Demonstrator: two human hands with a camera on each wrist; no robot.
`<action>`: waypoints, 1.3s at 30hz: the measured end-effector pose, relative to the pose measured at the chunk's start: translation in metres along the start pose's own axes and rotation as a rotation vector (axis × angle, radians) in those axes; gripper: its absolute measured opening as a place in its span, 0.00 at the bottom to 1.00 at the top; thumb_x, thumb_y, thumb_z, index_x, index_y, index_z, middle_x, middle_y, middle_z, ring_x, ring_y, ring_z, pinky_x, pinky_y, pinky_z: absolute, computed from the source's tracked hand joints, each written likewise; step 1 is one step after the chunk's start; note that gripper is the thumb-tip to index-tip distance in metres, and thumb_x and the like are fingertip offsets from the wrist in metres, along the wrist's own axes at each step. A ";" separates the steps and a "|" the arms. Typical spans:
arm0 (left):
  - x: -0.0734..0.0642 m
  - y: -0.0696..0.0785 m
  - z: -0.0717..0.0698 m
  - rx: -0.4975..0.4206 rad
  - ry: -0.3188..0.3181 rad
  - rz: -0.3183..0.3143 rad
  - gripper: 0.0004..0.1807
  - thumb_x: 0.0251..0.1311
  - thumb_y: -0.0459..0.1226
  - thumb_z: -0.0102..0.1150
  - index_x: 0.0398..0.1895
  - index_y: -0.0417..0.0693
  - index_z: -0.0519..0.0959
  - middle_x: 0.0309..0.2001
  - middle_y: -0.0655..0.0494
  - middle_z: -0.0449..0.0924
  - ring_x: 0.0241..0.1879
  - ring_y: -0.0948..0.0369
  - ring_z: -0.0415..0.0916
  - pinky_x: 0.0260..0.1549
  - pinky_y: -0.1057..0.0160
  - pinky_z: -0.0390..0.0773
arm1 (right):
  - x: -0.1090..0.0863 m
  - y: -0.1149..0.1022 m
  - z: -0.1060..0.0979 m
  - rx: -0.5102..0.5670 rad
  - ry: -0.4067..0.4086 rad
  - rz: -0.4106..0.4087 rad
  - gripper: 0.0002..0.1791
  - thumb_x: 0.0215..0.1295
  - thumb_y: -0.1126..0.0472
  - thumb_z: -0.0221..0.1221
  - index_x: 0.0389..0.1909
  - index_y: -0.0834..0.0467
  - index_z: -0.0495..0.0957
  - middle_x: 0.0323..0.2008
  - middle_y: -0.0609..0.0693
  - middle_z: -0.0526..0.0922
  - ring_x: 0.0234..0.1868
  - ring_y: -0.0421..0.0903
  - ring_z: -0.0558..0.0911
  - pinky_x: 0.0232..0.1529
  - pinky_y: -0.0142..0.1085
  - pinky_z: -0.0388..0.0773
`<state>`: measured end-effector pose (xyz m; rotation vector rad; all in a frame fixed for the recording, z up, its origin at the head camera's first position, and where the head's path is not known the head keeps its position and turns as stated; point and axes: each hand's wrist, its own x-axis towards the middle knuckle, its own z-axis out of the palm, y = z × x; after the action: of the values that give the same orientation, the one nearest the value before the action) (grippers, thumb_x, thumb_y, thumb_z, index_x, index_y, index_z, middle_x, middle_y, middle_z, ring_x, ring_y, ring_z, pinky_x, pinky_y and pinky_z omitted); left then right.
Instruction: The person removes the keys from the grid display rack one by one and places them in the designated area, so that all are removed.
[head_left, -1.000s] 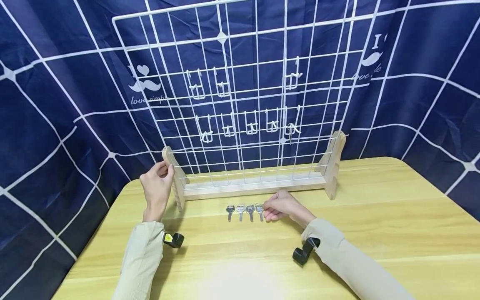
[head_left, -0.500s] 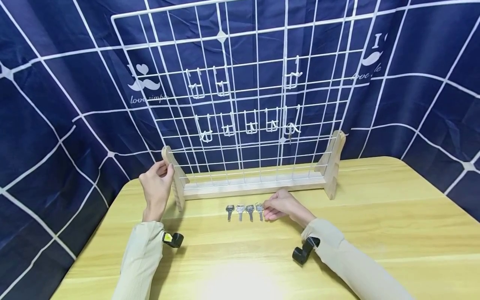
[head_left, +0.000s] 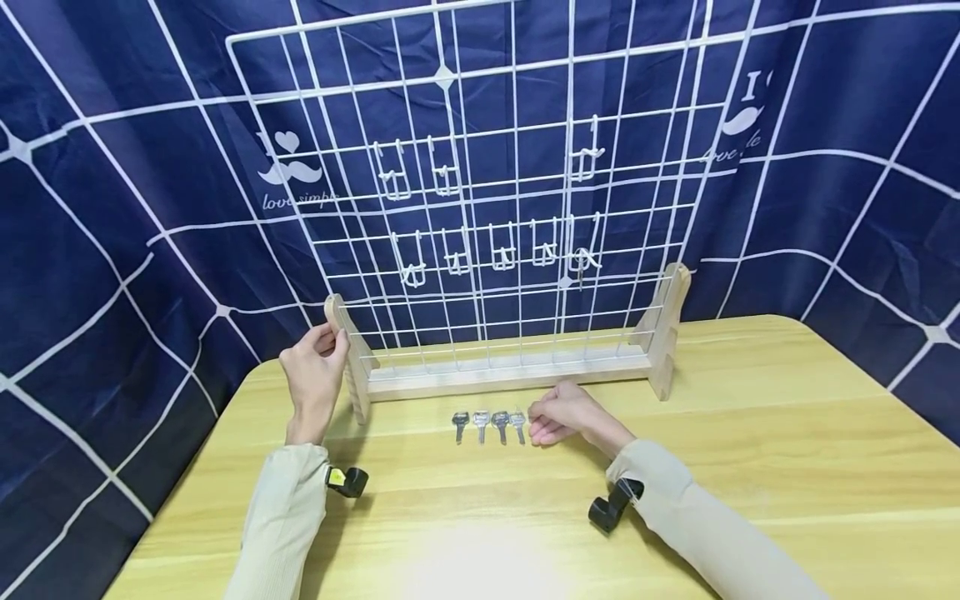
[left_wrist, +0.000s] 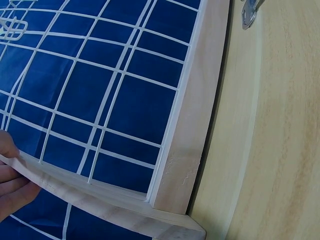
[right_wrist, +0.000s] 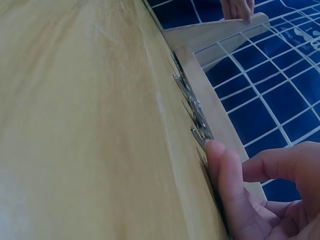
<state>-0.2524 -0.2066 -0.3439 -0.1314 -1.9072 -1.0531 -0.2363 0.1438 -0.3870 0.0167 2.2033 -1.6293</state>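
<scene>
My left hand (head_left: 313, 371) pinches the left wooden side piece (head_left: 347, 354) of a stand that holds up a white wire grid (head_left: 480, 179). In the left wrist view, its thumb and fingers lie on either side of that wood. Several metal keys lie in a row on the table just before the stand. My right hand (head_left: 566, 414) rests on the table beside the rightmost key (head_left: 518, 425), fingers loosely bent. In the right wrist view, a fingertip (right_wrist: 215, 147) is right by this key's near end; whether it touches is hard to tell.
White wire hooks (head_left: 502, 257) hang on the grid in two rows. On the rightmost lower hook hangs a key (head_left: 581, 271). The wooden base bar (head_left: 510, 375) runs behind the keys. A blue curtain (head_left: 135, 275) with white lines surrounds the wooden table (head_left: 450, 500).
My right hand has shifted slightly right, away from the rightmost key, which now lies a little nearer its neighbour. My left hand stays in place on the stand.
</scene>
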 end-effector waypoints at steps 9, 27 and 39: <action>0.000 -0.002 0.000 0.015 0.009 0.007 0.09 0.64 0.21 0.62 0.42 0.17 0.85 0.35 0.26 0.87 0.35 0.31 0.89 0.35 0.89 0.67 | -0.007 -0.003 0.005 -0.012 -0.018 -0.021 0.05 0.72 0.74 0.62 0.44 0.73 0.77 0.28 0.61 0.87 0.22 0.43 0.87 0.31 0.34 0.88; -0.001 0.000 0.001 0.013 0.002 -0.006 0.09 0.64 0.21 0.63 0.43 0.17 0.85 0.36 0.26 0.87 0.36 0.31 0.89 0.35 0.89 0.67 | -0.013 -0.021 -0.007 -0.058 0.049 -0.115 0.17 0.73 0.76 0.62 0.58 0.75 0.73 0.32 0.67 0.87 0.24 0.46 0.87 0.32 0.36 0.88; 0.000 0.001 0.001 0.004 0.009 -0.003 0.09 0.63 0.20 0.63 0.43 0.17 0.85 0.36 0.26 0.87 0.35 0.31 0.89 0.35 0.90 0.66 | -0.035 -0.063 -0.050 -0.068 0.356 -0.429 0.09 0.70 0.73 0.62 0.47 0.75 0.82 0.30 0.57 0.91 0.26 0.38 0.88 0.35 0.32 0.88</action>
<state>-0.2525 -0.2051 -0.3440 -0.1215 -1.9024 -1.0498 -0.2341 0.1771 -0.3061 -0.2149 2.6736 -1.8900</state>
